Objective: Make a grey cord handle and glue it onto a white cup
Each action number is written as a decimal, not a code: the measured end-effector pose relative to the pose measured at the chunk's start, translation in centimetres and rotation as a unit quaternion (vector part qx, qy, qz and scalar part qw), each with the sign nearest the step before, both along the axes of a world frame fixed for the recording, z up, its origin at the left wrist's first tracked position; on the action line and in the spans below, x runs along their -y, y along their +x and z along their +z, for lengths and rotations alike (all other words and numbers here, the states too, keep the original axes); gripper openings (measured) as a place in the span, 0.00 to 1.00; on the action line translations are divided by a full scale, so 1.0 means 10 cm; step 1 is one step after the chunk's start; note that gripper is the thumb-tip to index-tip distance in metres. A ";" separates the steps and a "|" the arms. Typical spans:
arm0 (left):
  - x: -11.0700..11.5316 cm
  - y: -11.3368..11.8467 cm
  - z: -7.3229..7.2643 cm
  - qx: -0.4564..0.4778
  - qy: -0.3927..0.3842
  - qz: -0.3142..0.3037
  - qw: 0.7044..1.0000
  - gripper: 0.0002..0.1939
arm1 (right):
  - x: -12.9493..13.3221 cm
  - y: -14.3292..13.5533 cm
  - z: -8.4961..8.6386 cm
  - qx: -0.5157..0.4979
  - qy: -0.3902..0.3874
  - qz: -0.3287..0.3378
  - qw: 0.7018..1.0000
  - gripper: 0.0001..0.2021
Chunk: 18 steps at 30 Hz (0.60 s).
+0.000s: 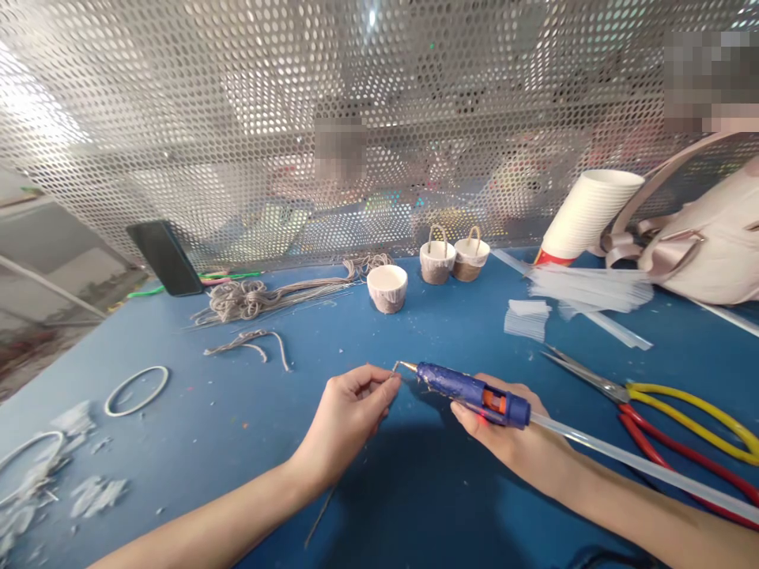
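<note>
My left hand [349, 419] is closed in a pinch on a thin grey-brown cord [321, 518]; its short end sticks up past the fingertips and its tail hangs below the wrist. In my right hand [510, 431] is a blue glue gun [454, 383], its metal nozzle at the cord's upper end. A long clear glue stick [628, 458] runs out of the gun's back. Beyond my hands stands a small cup without a handle [387, 291], its lower part wrapped in brownish material. Two similar cups with arched cord handles, a left one [437, 265] and a right one [468, 261], stand behind it.
Red-and-yellow-handled scissors [628, 393] lie open at right, near white strips [587, 288], stacked paper cups [590, 213] and a pale bag [711, 237]. At left are a cord bundle [254, 299], a phone [166, 257], a ring [136, 391] and scraps [98, 496]. A perforated panel [266, 142] stands behind.
</note>
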<state>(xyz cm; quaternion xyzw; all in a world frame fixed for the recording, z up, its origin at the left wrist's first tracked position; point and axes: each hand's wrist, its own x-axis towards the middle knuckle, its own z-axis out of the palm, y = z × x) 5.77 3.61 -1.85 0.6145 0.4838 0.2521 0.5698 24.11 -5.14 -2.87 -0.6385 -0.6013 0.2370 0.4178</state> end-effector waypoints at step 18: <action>-0.02 0.01 -0.02 -0.013 0.018 0.002 1.000 0.14 | -0.01 -0.01 0.01 -0.012 -0.004 0.049 0.999 0.10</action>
